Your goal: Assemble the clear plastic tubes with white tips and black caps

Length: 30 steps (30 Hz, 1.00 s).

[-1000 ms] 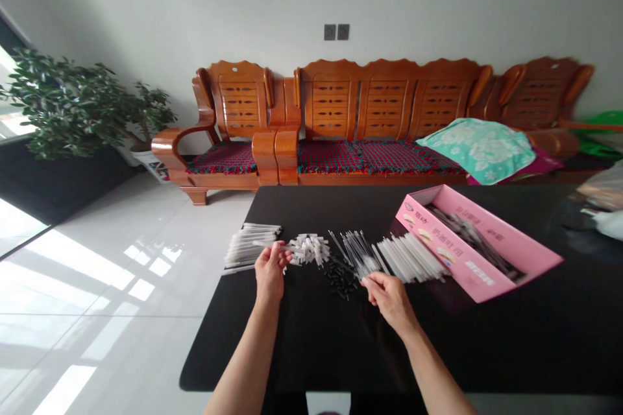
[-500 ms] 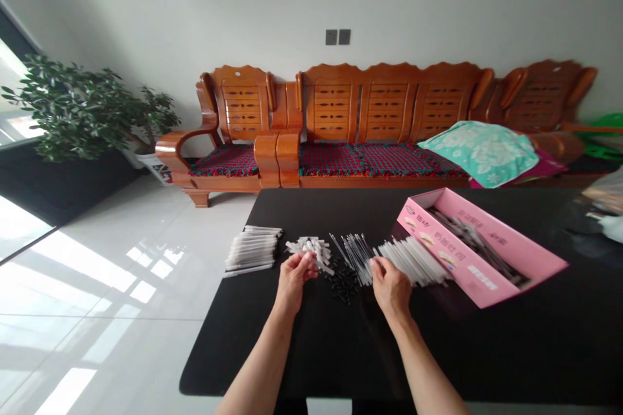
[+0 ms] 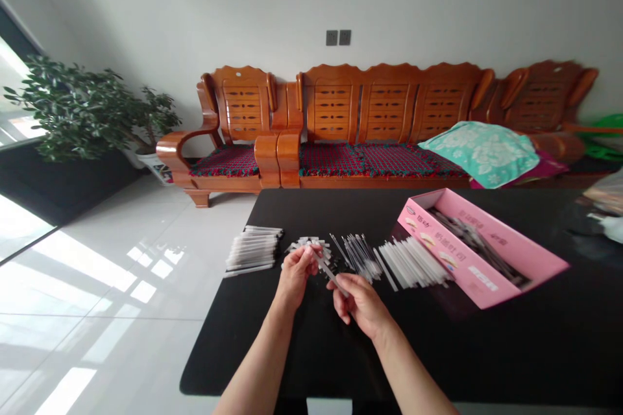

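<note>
A slim whitish pen barrel point(image 3: 326, 268) slants between my two hands above the black table. My left hand point(image 3: 294, 275) pinches its upper end, and whether a small white piece is also in those fingers is hidden. The lower end is in the closed fingers of my right hand point(image 3: 361, 300). Just behind my left hand lies a pile of short white pieces point(image 3: 296, 244), partly covered. Small black pieces point(image 3: 337, 264) show between the hands, mostly hidden. Thin dark pen refills point(image 3: 361, 256) lie beyond my right hand, with a row of translucent barrels point(image 3: 413, 262) to their right.
On the left of the black table point(image 3: 233, 343) is a stack of white sticks point(image 3: 253, 248). A pink box point(image 3: 479, 275) of dark slender pieces stands at the right. Behind the table runs a wooden sofa point(image 3: 335, 104) with a turquoise cloth point(image 3: 487, 152).
My right hand has come left from the barrel row, bringing a pen barrel to my left hand. My left hand has stayed nearly in place.
</note>
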{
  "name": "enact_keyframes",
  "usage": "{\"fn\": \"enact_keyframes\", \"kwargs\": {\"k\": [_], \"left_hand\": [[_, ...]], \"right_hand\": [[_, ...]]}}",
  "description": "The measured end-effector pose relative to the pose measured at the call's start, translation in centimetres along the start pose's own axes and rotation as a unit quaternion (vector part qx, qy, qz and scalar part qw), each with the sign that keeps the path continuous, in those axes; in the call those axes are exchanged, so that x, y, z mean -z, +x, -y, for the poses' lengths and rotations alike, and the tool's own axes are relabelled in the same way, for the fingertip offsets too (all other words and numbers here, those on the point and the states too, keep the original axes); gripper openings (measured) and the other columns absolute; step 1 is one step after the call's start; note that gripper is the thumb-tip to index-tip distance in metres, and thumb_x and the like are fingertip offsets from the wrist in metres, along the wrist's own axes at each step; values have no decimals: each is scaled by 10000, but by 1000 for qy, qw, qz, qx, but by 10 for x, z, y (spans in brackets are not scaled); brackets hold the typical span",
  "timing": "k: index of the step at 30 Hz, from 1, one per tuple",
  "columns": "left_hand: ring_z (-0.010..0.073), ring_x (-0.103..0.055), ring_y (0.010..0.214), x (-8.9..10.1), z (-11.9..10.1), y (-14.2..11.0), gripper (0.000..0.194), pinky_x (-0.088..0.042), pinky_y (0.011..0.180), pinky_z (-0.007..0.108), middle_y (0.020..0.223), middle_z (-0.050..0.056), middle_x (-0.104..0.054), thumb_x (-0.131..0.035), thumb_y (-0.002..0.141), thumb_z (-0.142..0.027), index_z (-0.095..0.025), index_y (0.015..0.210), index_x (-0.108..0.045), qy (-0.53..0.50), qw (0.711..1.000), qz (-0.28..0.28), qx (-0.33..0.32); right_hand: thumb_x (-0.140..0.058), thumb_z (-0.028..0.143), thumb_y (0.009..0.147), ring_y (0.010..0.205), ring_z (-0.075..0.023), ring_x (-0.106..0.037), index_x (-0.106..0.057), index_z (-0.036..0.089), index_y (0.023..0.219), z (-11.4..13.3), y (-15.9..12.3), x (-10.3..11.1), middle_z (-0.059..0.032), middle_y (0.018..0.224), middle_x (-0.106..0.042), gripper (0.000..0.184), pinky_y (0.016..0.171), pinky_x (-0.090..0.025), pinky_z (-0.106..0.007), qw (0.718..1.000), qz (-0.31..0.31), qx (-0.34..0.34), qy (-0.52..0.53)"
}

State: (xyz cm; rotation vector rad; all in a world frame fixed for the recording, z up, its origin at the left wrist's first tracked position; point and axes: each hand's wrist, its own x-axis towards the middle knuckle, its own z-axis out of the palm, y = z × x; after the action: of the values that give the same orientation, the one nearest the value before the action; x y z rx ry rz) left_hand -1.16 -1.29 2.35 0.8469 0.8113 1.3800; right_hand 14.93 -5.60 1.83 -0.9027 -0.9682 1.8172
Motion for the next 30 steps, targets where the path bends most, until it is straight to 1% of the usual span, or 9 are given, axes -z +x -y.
{"fn": "enact_keyframes", "kwargs": {"k": [7,11,13,16,20,22,25,27,30], "left_hand": [[66,-451,521,-5,-1,1,404,-348,483,199,654,26,-612,-817,695,-493,-105,771,-735,-9,999,-30,11],[56,-456,510,-7,0,9,394,-338,464,181,663,35,-645,-847,657,-457,-94,758,-729,-42,997,-70,5],[50,-472,512,1,-9,18,375,-344,460,162,678,36,-656,-849,659,-437,-100,755,-716,-82,991,-108,-10],[37,-487,508,23,-33,35,338,-350,456,133,669,17,-649,-866,638,-396,-123,716,-681,-143,962,-218,-76],[48,-519,550,44,-51,41,401,-397,491,144,700,15,-641,-853,653,-443,-108,843,-742,-69,975,-186,-101],[50,-497,530,44,-42,34,463,-383,478,154,654,-5,-603,-851,646,-461,-95,912,-759,-10,986,-149,-75],[62,-476,488,40,-12,21,528,-385,458,181,609,-16,-588,-840,633,-493,-86,958,-752,65,988,-140,-31],[92,-513,498,41,7,16,557,-424,460,207,637,0,-624,-823,630,-506,-88,986,-732,113,982,-147,-18],[127,-552,492,46,24,15,516,-442,440,225,610,-1,-628,-788,638,-499,-108,964,-704,181,969,-164,-22]], "right_hand": [[-688,550,811,360,-58,-252,-659,136,844,-9,6,-6,122,446,-284,416,310,-180,-172,999,-3,-10,53],[-576,551,889,385,-73,-269,-640,162,797,5,6,-12,92,462,-321,405,359,-198,-199,987,-49,84,-125],[-528,522,926,444,-95,-360,-649,173,751,13,2,-8,47,498,-413,409,432,-277,-219,940,-78,167,-286],[-473,468,960,515,-144,-484,-675,194,726,13,-9,15,-12,548,-540,413,555,-372,-260,838,-140,240,-470],[-412,423,980,710,-232,-666,-737,171,958,2,-19,68,-129,831,-744,412,673,-435,-298,742,-285,253,-551],[-428,399,969,742,-254,-673,-748,160,934,1,-19,92,-157,858,-751,400,669,-412,-311,663,-365,222,-615],[-494,311,949,667,-232,-639,-736,173,834,7,-13,114,-129,733,-726,301,592,-323,-307,563,-410,129,-706],[-527,273,940,646,-217,-620,-709,175,769,12,-9,121,-110,696,-704,268,581,-291,-307,513,-410,99,-748],[-537,266,941,667,-219,-607,-681,172,733,14,-3,128,-99,693,-678,270,609,-309,-319,460,-396,127,-784]]}}
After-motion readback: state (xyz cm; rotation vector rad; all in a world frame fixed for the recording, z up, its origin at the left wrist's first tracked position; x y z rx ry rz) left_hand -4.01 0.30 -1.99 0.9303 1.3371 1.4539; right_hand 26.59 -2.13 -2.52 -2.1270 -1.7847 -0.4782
